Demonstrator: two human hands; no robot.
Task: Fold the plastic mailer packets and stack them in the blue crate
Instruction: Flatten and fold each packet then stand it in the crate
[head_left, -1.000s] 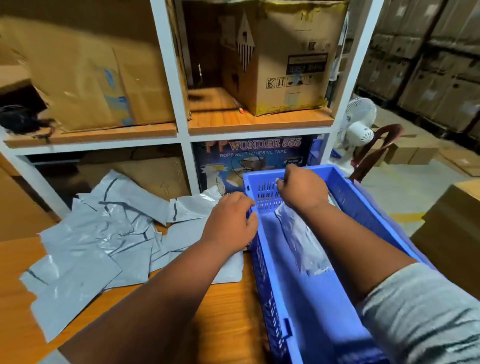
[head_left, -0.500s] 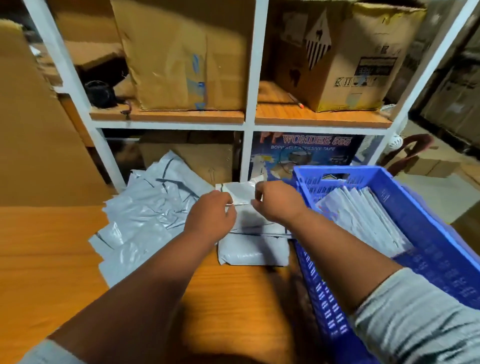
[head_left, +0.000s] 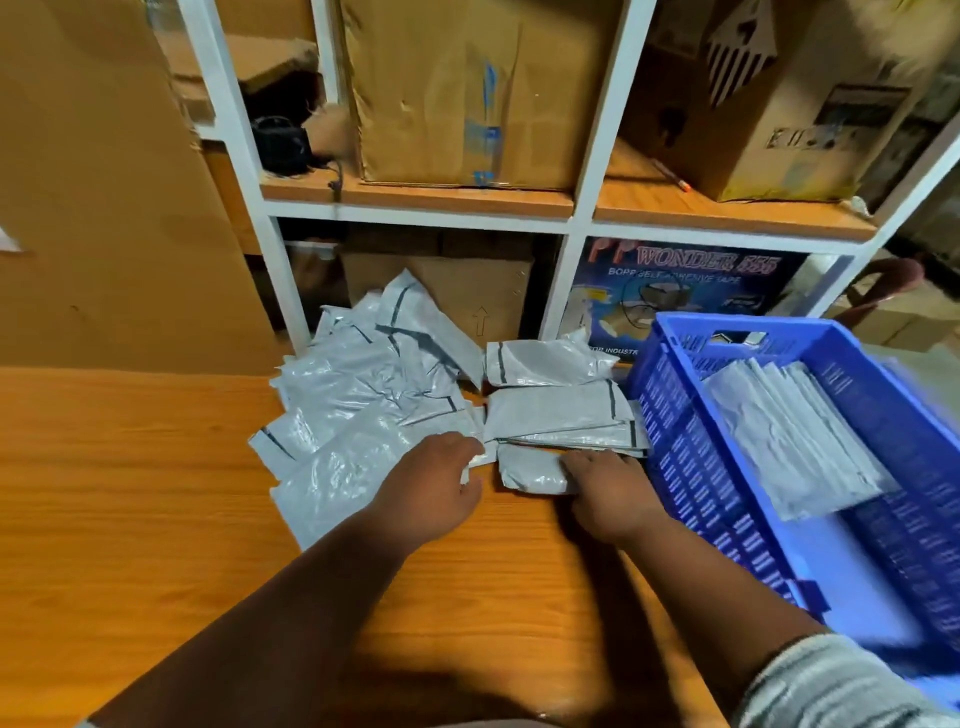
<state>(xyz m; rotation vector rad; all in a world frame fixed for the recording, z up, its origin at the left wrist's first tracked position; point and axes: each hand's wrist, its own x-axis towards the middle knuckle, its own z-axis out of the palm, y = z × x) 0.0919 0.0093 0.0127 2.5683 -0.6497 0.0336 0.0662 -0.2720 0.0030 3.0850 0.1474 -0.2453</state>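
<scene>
Both hands are down on the tabletop, just left of the blue crate. Half a second ago they were raised together over a mailer nearer the shelf; now they sit lower and apart. Left hand: fingers curled, pinching the edge of a grey mailer from the loose pile, which lies further left of the crate. Right hand: fingers pressing on a folded mailer lying beside the crate's left wall; whether they curl under it cannot be told. More mailers lie just behind it. Inside the crate, a stack of folded mailers leans at the far end, unchanged
</scene>
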